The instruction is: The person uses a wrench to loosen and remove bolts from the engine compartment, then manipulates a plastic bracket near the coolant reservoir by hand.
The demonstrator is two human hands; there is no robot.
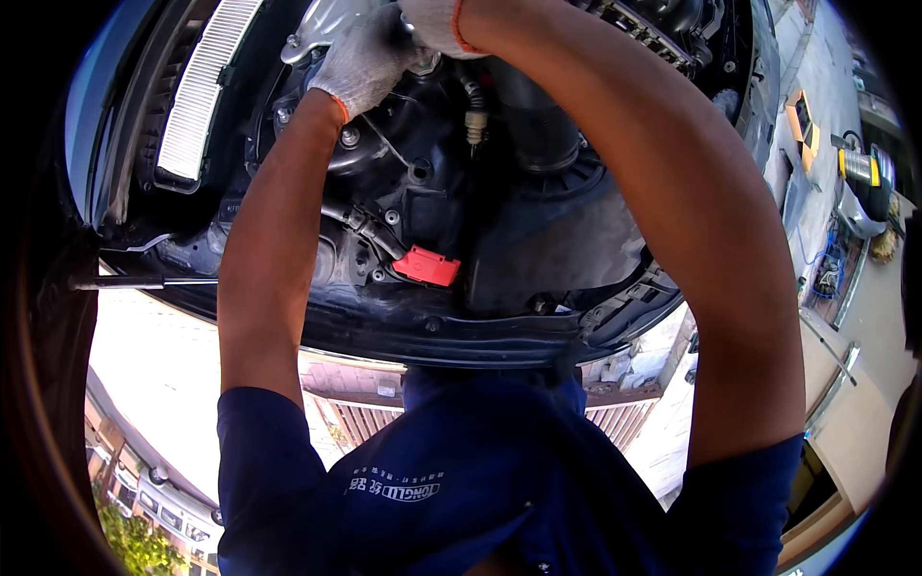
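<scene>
Both my hands wear pale knitted work gloves with orange cuffs and meet over the engine bay at the upper edge. My left hand is closed, its fingers curled toward the other hand; whatever they grip is hidden. Beside it, my right hand is partly cut off by the upper edge, and its fingers do not show. A shiny metal part shows just below the hands. Beneath them are a dark hose with a pale connector and a thin metal rod. Nearer to me sits a red plastic terminal cover.
A white pleated filter lies in the bay at the left. A wide black duct joins a black box right of centre. A support strut crosses the left side. Tools and a yellow-banded roll stand at the far right.
</scene>
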